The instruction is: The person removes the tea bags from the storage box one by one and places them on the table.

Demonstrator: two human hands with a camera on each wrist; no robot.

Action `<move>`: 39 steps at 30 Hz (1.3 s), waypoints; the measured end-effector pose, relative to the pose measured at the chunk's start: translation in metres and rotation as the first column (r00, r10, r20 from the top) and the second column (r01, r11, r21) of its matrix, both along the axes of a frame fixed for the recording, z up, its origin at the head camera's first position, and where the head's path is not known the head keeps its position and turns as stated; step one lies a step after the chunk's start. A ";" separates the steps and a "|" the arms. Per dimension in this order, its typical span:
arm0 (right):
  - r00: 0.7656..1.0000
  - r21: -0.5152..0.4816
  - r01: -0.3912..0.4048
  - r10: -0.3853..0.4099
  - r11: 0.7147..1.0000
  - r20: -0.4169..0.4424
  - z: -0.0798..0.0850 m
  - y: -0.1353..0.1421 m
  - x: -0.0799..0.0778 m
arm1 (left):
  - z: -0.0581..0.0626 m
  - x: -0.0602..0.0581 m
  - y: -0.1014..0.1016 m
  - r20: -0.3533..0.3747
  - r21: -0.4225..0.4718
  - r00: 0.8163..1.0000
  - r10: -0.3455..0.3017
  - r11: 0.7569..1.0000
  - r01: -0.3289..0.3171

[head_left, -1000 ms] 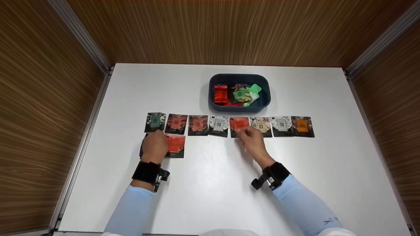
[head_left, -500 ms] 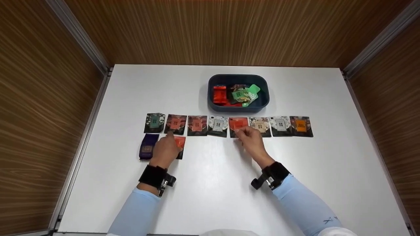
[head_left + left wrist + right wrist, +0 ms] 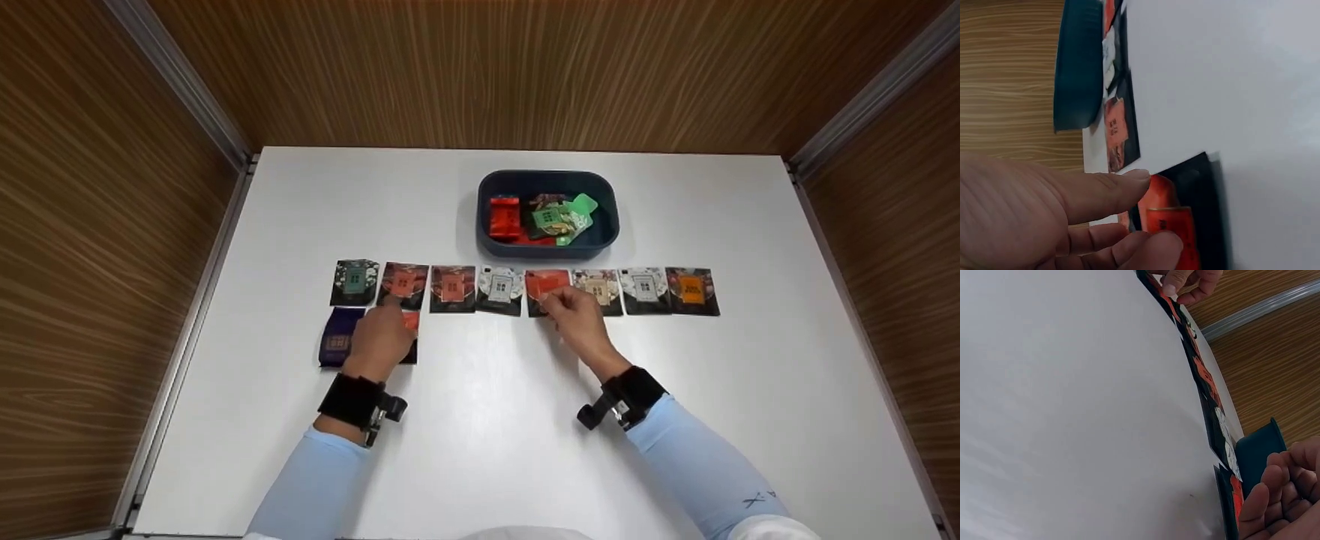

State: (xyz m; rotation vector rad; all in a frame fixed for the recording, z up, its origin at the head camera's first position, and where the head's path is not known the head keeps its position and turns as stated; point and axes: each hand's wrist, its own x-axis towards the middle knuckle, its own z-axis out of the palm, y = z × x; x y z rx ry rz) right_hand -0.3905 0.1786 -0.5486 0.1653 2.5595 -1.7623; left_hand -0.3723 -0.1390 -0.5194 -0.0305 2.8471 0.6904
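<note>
My left hand [image 3: 379, 341] lies over a red-and-black sachet [image 3: 412, 320] in the nearer row and covers much of it. In the left wrist view the thumb reaches to the edge of this sachet [image 3: 1201, 188], with fingertips against its red front. Directly left of it sits a dark purple sachet [image 3: 342, 324]. Fingers loosely curled and holding nothing, my right hand [image 3: 581, 321] hovers at the near edge of a red sachet [image 3: 551, 280] in the farther row. The right wrist view shows that hand's bent fingers [image 3: 1253, 502] beside the row.
Several sachets form the farther row, from a green one [image 3: 355, 281] at the left to an orange one [image 3: 692, 289] at the right. Behind them stands a dark blue bin [image 3: 611, 225] with more sachets inside. Wood-grain panels [image 3: 480, 75] enclose the white table [image 3: 480, 450].
My left hand has moved right from the purple sachet onto the red-and-black one, uncovering the purple one. The red-and-black sachet has shifted slightly left. The right hand stays in place.
</note>
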 end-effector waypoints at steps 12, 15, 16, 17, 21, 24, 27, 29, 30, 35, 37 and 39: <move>0.997 0.142 -0.023 0.034 0.990 -0.075 0.036 0.018 -0.058 | 0.046 -0.059 0.064 -0.194 0.095 0.976 -0.095 0.989 0.115; 0.994 0.180 -0.039 0.056 0.983 -0.089 0.043 0.021 -0.072 | 0.052 -0.075 0.084 -0.201 0.138 0.972 -0.119 0.979 0.148; 0.993 0.194 -0.048 0.067 0.980 -0.093 0.045 0.022 -0.077 | 0.053 -0.080 0.090 -0.210 0.142 0.969 -0.129 0.977 0.161; 0.993 0.204 -0.054 0.075 0.977 -0.093 0.047 0.024 -0.082 | 0.053 -0.085 0.096 -0.215 0.147 0.967 -0.138 0.974 0.171; 0.990 0.251 -0.063 0.092 0.966 -0.103 0.052 0.028 -0.101 | 0.051 -0.104 0.119 -0.246 0.142 0.954 -0.174 0.967 0.213; 0.991 0.303 -0.052 0.087 0.951 -0.105 0.054 0.030 -0.114 | 0.047 -0.117 0.132 -0.258 0.121 0.943 -0.208 0.962 0.245; 0.992 0.374 -0.042 0.083 0.926 -0.093 0.053 0.032 -0.121 | 0.042 -0.122 0.141 -0.257 0.106 0.939 -0.227 0.960 0.261; 0.994 0.436 -0.036 0.076 0.899 -0.073 0.052 0.032 -0.126 | 0.039 -0.125 0.147 -0.247 0.098 0.939 -0.238 0.958 0.268; 0.996 0.471 -0.035 0.071 0.882 -0.058 0.051 0.032 -0.127 | 0.037 -0.125 0.149 -0.241 0.097 0.940 -0.241 0.958 0.271; 0.999 0.623 -0.049 0.022 0.781 0.050 0.045 0.027 -0.132 | 0.027 -0.125 0.160 -0.221 0.070 0.937 -0.270 0.954 0.291; 0.996 0.655 -0.057 0.001 0.754 0.085 0.044 0.024 -0.131 | 0.024 -0.123 0.162 -0.226 0.057 0.935 -0.273 0.955 0.293; 0.994 0.674 -0.064 -0.013 0.736 0.109 0.044 0.021 -0.130 | 0.021 -0.121 0.162 -0.235 0.051 0.933 -0.272 0.955 0.291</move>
